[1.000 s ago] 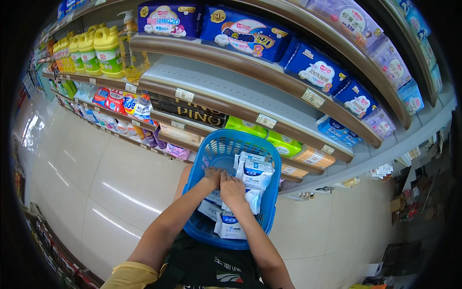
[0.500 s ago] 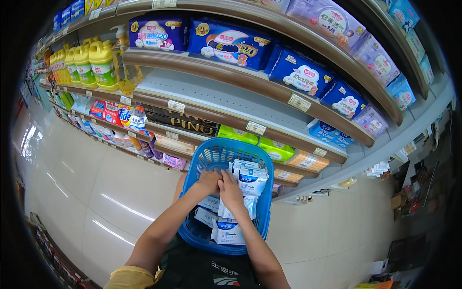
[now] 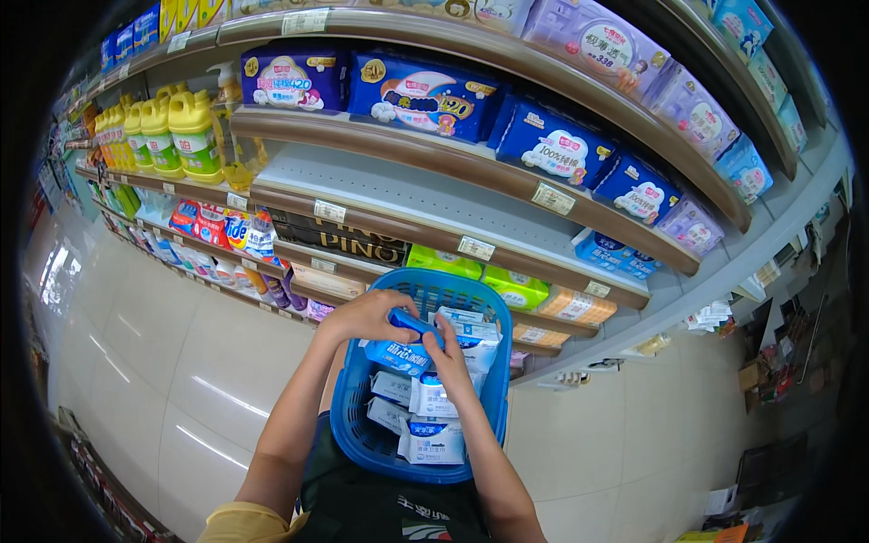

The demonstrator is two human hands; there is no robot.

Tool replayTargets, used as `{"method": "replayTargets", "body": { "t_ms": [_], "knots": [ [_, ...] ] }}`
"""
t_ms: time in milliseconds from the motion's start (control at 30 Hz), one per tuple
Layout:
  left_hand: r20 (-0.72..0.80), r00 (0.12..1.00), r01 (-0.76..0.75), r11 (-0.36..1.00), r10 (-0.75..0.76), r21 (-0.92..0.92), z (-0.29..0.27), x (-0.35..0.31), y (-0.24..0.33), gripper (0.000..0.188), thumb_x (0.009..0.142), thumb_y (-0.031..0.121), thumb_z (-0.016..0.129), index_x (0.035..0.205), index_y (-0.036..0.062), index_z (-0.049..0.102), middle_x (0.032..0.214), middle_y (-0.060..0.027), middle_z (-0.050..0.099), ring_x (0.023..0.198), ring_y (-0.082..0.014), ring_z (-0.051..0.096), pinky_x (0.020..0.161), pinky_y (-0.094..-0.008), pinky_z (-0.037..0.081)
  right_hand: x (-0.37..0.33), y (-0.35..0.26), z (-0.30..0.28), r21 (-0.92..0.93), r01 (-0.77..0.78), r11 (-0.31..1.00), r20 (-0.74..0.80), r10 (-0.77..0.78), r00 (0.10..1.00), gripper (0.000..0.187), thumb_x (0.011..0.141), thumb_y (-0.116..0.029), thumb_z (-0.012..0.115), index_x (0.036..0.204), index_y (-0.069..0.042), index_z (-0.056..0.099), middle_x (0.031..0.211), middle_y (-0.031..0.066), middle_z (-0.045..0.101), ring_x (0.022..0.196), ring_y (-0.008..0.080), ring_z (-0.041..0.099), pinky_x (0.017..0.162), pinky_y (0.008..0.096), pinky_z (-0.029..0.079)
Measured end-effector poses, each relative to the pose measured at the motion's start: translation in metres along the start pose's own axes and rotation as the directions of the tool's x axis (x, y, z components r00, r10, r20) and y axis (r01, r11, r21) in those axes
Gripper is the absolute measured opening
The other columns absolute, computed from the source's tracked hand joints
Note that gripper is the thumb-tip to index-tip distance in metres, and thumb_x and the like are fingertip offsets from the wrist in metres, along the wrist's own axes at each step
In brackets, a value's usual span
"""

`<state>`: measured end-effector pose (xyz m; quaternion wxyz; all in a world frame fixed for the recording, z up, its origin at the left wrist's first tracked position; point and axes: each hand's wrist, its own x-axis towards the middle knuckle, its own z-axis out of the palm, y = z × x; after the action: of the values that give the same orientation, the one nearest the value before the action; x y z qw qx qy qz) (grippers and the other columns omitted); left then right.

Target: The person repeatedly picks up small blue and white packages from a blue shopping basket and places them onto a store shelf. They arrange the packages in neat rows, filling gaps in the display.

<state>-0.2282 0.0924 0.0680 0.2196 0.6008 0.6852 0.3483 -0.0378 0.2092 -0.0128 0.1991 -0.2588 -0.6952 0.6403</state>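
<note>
A blue plastic basket (image 3: 347,425) sits in front of me, against the lower shelves. Between my hands, over its far left part, is a bright blue sanitary pad pack (image 3: 398,357). My left hand (image 3: 369,317) grips the pack's upper left edge with bent fingers. My right hand (image 3: 445,355) closes on its right side, thumb and fingers around the corner. Under and beside them, several white and blue sanitary pad packs (image 3: 434,443) lie in the basket, some in a row along its right side.
Ahead runs a curved, tiered shelf unit with a bare tier (image 3: 380,195). Dark blue pad packs (image 3: 421,98) stand above it; green packs (image 3: 444,261) and a blue pack (image 3: 615,253) stand lower. Yellow jugs (image 3: 193,136) are at left. Pale floor tiles (image 3: 208,398) lie around.
Both hands were low in the basket. They have come up with the blue sanitary pad pack, which now shows between them; my left hand rose and moved slightly left.
</note>
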Motion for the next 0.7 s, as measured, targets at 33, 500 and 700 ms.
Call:
{"method": "replayTargets", "body": {
  "t_ms": [33, 500, 700],
  "knots": [
    [-0.029, 1.000, 0.008, 0.999, -0.010, -0.043, -0.001, 0.001, 0.002, 0.050, 0.079, 0.041, 0.080, 0.112, 0.0042, 0.074, 0.101, -0.0159, 0.073, 0.094, -0.0293, 0.070, 0.085, -0.0378, 0.056, -0.002, -0.006, 0.000, 0.053, 0.030, 0.998, 0.014, -0.031, 0.999, 0.078, 0.097, -0.036, 0.069, 0.159, -0.008, 0.031, 0.150, 0.0210, 0.047, 0.132, 0.0327, 0.054, 0.110, 0.0389, 0.044],
    [-0.630, 0.773, -0.241, 0.886, -0.071, -0.395, 0.059, 0.042, 0.078, 0.057, 0.089, 0.025, 0.079, 0.130, -0.0015, 0.050, 0.117, -0.0198, 0.067, 0.111, -0.0270, 0.067, 0.096, -0.0365, 0.052, -0.027, -0.092, -0.052, 0.434, 0.235, 0.870, -0.248, -0.135, 0.959, 0.091, 0.090, -0.010, 0.078, 0.160, 0.000, 0.021, 0.138, 0.0146, 0.058, 0.122, 0.0192, 0.059, 0.104, 0.0325, 0.047],
    [-0.577, 0.771, -0.302, 0.952, 0.271, 0.044, 0.071, 0.061, 0.116, 0.075, 0.087, 0.025, 0.080, 0.148, 0.0011, 0.044, 0.150, -0.0198, 0.051, 0.133, -0.0356, 0.052, 0.109, -0.0439, 0.044, -0.027, -0.101, -0.088, 0.257, 0.396, 0.881, -0.440, -0.258, 0.860, 0.076, 0.093, -0.007, 0.073, 0.157, -0.001, 0.033, 0.144, 0.0115, 0.050, 0.126, 0.0188, 0.055, 0.105, 0.0325, 0.046]
  ]
}}
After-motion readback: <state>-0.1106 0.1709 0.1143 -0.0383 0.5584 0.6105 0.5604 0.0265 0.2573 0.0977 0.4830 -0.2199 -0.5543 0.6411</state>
